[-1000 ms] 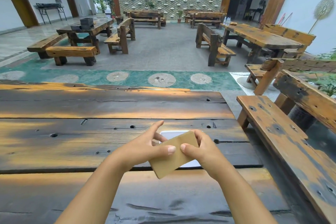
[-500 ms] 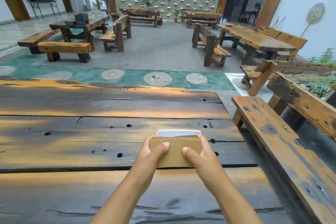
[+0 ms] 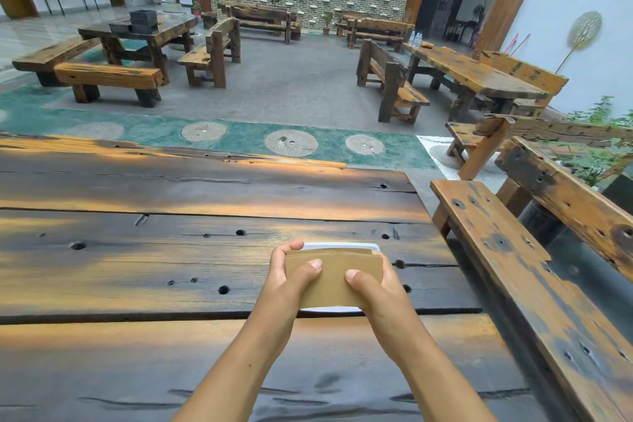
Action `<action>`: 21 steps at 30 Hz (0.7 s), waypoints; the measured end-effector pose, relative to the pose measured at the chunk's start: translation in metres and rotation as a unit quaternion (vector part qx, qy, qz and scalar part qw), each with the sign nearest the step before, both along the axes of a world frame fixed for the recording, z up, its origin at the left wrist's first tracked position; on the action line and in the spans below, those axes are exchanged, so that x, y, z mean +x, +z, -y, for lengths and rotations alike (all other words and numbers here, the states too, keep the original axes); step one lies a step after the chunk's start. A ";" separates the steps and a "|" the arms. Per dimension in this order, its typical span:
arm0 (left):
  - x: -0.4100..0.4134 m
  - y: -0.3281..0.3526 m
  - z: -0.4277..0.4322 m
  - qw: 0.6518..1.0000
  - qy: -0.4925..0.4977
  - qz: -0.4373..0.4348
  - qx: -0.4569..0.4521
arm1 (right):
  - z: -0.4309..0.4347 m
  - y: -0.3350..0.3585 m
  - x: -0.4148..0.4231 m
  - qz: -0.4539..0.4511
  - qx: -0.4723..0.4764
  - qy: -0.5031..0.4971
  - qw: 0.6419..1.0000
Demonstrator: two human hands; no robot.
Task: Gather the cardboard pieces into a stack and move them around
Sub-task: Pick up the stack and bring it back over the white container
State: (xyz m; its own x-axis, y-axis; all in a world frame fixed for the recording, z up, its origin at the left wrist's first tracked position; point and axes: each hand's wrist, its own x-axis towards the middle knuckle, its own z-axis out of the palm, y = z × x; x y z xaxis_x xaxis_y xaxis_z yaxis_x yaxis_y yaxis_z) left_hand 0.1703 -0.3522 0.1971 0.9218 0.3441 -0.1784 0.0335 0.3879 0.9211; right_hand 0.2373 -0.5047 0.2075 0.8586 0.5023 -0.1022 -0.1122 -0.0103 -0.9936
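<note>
A stack of brown cardboard pieces [image 3: 334,279] is held level between both hands, just above a white tray [image 3: 342,245] on the dark wooden table [image 3: 171,250]. My left hand [image 3: 287,279] grips the stack's left side, thumb on top. My right hand [image 3: 375,288] grips its right side, thumb on top too. Several edges of the pieces show at the stack's far end. Most of the tray is hidden beneath the cardboard and hands.
A worn wooden bench [image 3: 534,271] runs along the table's right side. The table's right edge lies close to my right hand. Beyond the far edge is a floor with more wooden tables and benches [image 3: 109,75].
The cardboard was tilted and held by one corner; it has been turned level and squared between both hands over the tray. The camera view has dipped slightly.
</note>
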 end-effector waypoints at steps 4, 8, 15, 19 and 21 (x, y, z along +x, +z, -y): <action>0.000 -0.007 -0.017 1.000 -0.016 -0.002 0.001 | -0.009 0.002 0.006 -0.001 -0.029 0.030 0.999; -0.002 -0.006 -0.034 0.997 -0.052 -0.015 0.058 | -0.018 0.000 0.009 -0.004 -0.013 0.031 0.999; -0.001 0.017 -0.072 0.924 -0.278 -0.084 0.248 | -0.012 0.021 0.029 0.035 -0.138 0.171 0.975; 0.006 0.019 -0.054 0.918 -0.310 -0.073 0.238 | -0.021 0.042 0.040 0.082 -0.232 0.230 0.942; 0.006 0.015 -0.047 0.947 -0.269 -0.052 0.171 | -0.023 0.042 0.043 0.066 -0.231 0.172 0.955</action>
